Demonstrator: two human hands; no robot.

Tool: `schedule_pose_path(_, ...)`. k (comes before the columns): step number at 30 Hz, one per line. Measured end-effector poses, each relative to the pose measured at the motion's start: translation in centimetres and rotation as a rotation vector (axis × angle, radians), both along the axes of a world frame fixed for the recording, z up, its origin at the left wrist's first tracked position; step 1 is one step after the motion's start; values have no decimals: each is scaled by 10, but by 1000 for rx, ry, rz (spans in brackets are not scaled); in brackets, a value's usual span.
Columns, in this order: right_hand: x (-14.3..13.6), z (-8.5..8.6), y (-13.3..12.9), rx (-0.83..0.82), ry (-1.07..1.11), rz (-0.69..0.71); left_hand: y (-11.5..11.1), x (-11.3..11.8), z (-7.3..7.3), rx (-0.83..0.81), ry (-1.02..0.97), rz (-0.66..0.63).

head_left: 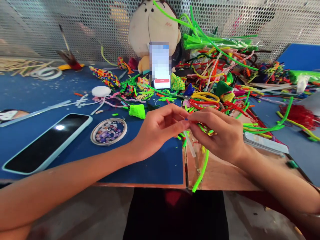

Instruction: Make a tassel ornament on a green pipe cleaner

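My left hand (160, 130) and my right hand (220, 133) meet over the gap between the blue and the wooden tabletop. Thumb and fingers of each are pinched together, tips touching. A tiny blue piece (186, 119) shows between the fingertips; its kind is mostly hidden. Below the hands lies a translucent stick (190, 144). Under my right hand a bright green pipe cleaner (202, 171) hangs toward the table's front edge. A round dish of beads (92, 136), purple and white, sits left of my left hand, beside a green woven piece (137, 111).
A large phone (47, 143) lies at the left, and a lit phone (162, 66) stands against a plush doll (142, 30). Pipe cleaners (217, 41) pile up at the back right. A stapler-like grey object (265, 142) rests near my right wrist. Perforated metal (75, 30) closes off the back.
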State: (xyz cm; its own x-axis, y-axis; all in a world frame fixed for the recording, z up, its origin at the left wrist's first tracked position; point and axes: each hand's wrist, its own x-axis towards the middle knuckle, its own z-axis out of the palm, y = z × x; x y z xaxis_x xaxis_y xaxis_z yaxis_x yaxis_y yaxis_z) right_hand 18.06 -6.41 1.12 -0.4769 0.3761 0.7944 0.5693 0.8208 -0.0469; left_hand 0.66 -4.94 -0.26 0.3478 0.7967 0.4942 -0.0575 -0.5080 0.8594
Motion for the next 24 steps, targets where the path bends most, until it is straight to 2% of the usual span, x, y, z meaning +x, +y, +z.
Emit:
schedule_pose_path(4,1,-2,2,18,-19,16,0,1,0,-149,-29,-79)
schedule_pose_path(7,0,-1,1,-13,4,10,-1,2,1,-198,-57,-88)
schedule_pose_path(11,-2,2,-2,-48,53,-8,-1,1,1,-202,-82,-77)
schedule_pose_path(19,-1,6,-3,31,56,-45,2,-1,-4,-158,-56,-59)
schedule_pose_path(24,-1,6,-3,73,45,-65,0,0,-3,-208,-91,-82)
